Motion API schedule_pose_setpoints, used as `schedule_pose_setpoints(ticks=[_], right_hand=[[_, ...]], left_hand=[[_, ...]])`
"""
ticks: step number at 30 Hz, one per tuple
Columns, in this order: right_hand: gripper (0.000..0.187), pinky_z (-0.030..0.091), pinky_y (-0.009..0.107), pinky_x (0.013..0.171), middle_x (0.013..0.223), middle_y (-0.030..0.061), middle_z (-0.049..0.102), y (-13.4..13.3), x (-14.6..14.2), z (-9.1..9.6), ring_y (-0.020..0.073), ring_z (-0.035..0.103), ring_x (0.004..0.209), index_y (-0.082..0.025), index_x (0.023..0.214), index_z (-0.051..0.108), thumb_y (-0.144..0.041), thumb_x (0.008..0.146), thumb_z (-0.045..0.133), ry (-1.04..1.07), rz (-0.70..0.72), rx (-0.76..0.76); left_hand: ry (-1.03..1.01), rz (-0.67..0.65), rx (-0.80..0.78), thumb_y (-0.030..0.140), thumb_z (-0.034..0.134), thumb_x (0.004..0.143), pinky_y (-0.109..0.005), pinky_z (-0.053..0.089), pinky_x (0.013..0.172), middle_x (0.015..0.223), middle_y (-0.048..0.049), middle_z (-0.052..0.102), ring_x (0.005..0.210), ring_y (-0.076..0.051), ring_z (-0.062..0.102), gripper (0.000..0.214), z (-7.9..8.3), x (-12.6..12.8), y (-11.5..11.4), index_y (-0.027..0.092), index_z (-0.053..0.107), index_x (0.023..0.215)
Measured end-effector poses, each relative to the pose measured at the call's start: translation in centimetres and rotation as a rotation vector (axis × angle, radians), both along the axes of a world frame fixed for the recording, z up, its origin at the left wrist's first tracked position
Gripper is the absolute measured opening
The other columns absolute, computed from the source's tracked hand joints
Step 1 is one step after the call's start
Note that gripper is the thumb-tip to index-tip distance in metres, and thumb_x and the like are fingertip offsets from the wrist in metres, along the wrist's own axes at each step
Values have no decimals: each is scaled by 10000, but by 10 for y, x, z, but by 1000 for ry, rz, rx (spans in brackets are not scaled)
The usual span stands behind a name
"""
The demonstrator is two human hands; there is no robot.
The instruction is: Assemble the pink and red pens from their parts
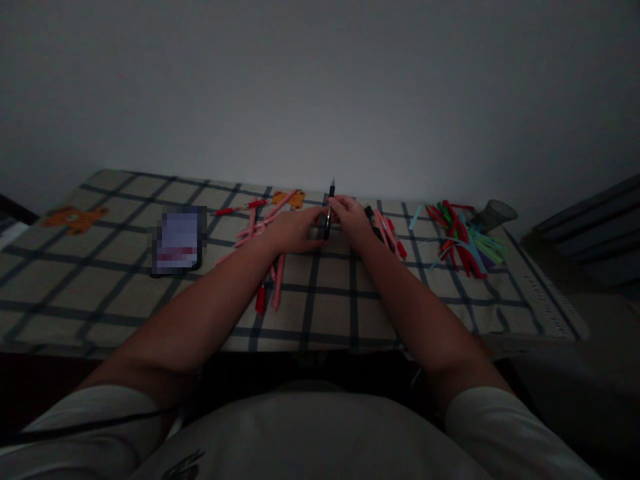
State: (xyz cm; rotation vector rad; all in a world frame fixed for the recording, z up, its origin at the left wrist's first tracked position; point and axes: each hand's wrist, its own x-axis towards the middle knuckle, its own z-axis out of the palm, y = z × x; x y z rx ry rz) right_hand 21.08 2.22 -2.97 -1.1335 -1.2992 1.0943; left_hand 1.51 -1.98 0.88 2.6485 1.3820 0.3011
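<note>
A black pen [327,223] with a pointed tip is held nearly upright above the table's middle, tip toward the wall. My right hand [349,215] pinches it between thumb and fingers around its middle. From the other side, my left hand [300,228] curves in a C shape, its fingertips meeting the pen near the middle and lower end. Under and around my left hand lie several pink pens [279,280] and red pens [261,300]. Beside my right wrist is a small group of black, pink and red pens [390,233], partly hidden by the forearm.
A checked cloth [330,307] covers the table, which stands against a wall. A phone-like device [177,240], blurred, lies at left. Orange cut-outs [75,219] rest on the cloth. At right are colourful strips [465,243] and a tipped grey-green cup [495,215].
</note>
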Motion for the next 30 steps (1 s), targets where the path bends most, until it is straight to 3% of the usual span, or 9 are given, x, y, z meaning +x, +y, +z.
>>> schedule_pose_setpoints(ticks=[5, 13, 30], right_hand=[[364, 570, 303, 723, 789, -26, 700, 0, 1, -2, 165, 661, 767, -261, 902, 678, -573, 948, 860, -39, -12, 69], [274, 600, 320, 790, 859, -6, 752, 0, 0, -1, 175, 699, 822, -255, 959, 713, -497, 963, 840, -14, -42, 62], [246, 589, 298, 751, 824, -21, 726, -1, 0, -5, 155, 681, 769, -252, 922, 713, -457, 990, 830, 51, -11, 33]], left_hand=[[2, -2, -23, 471, 823, 955, -381, 571, 961, 1424, -128, 799, 1263, -334, 785, 731, 3, 0, -1, 230, 569, 1596], [7, -5, -26, 492, 820, 965, -380, 563, 955, 1407, -128, 800, 1247, -333, 787, 777, 2, 0, 1, 237, 535, 1641], [-7, -32, -27, 525, 807, 963, -389, 565, 934, 1487, -130, 773, 1263, -335, 775, 801, -2, -1, 4, 236, 532, 1658]])
